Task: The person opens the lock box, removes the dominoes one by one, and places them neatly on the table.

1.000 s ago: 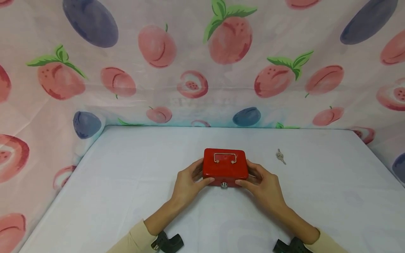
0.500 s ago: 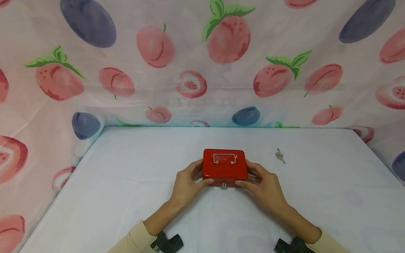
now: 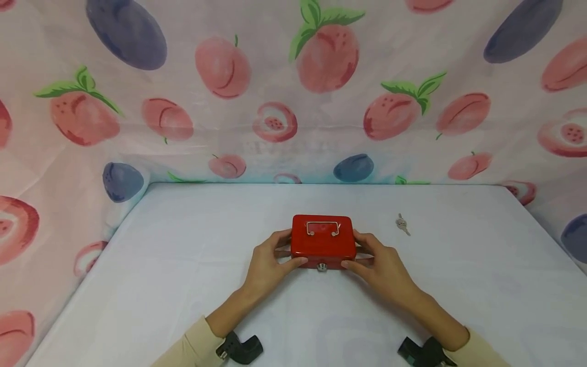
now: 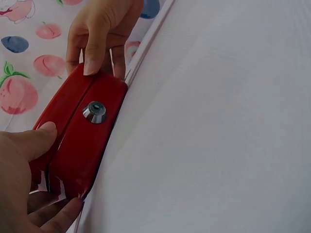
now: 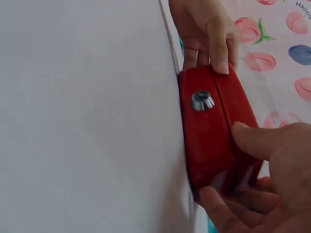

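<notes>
A small red metal cash box (image 3: pixel 323 242) with a wire handle (image 3: pixel 322 223) folded flat on its lid stands on the white table. Its silver lock (image 3: pixel 321 267) faces me, and the lid is down, with a thin seam visible in both wrist views. My left hand (image 3: pixel 266 265) grips the left end, thumb (image 4: pixel 46 133) on the lid's front edge and other fingers along the side. At the right end my right hand (image 3: pixel 384 267) holds the box the same way, thumb (image 5: pixel 243 136) near the seam. Some fingers are partly hidden behind the box.
To the right of the box and a little farther back lies a small bunch of silver keys (image 3: pixel 402 224). Fruit-patterned cloth (image 3: pixel 275 122) hangs behind the white table (image 3: pixel 206 219) and along its left side.
The head view has shifted slightly, so everything sits a little further left. Gaps between the fingers at the box's sides look slightly wider. Both hands keep their hold on the box.
</notes>
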A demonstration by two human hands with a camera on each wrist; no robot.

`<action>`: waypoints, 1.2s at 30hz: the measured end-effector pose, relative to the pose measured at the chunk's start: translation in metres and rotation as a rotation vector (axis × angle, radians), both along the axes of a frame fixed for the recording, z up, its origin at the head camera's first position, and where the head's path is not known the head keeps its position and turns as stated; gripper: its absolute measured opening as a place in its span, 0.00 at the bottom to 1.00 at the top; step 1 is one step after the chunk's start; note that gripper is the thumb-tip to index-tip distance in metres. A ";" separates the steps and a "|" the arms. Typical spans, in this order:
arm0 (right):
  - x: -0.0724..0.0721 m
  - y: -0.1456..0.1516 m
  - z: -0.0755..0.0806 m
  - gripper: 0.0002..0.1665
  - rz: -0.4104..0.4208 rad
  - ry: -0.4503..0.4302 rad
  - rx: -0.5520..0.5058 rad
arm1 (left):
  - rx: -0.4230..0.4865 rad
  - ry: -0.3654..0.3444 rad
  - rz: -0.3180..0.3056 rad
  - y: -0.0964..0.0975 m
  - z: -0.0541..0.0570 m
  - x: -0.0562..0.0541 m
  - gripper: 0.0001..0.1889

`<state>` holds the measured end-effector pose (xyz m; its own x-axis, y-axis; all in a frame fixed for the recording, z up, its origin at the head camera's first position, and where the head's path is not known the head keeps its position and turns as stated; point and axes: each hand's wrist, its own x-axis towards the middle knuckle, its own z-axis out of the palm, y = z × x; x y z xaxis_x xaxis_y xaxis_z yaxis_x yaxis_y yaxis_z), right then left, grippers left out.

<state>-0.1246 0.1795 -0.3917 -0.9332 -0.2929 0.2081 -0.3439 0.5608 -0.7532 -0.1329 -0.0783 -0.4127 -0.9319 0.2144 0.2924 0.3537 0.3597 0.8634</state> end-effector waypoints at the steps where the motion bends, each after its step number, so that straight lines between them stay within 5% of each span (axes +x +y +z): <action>1: -0.001 0.002 0.001 0.40 0.013 -0.005 0.019 | -0.004 0.003 -0.006 -0.001 0.000 -0.001 0.34; 14: -0.018 0.032 0.004 0.48 0.106 -0.044 0.109 | -0.104 0.032 -0.079 -0.022 -0.001 -0.016 0.43; 27: -0.023 0.032 -0.013 0.48 0.202 -0.006 -0.090 | -0.178 0.054 -0.175 -0.029 0.000 -0.021 0.43; 36: -0.023 0.029 -0.018 0.49 0.218 -0.013 -0.145 | -0.096 0.081 -0.213 -0.031 -0.004 -0.023 0.41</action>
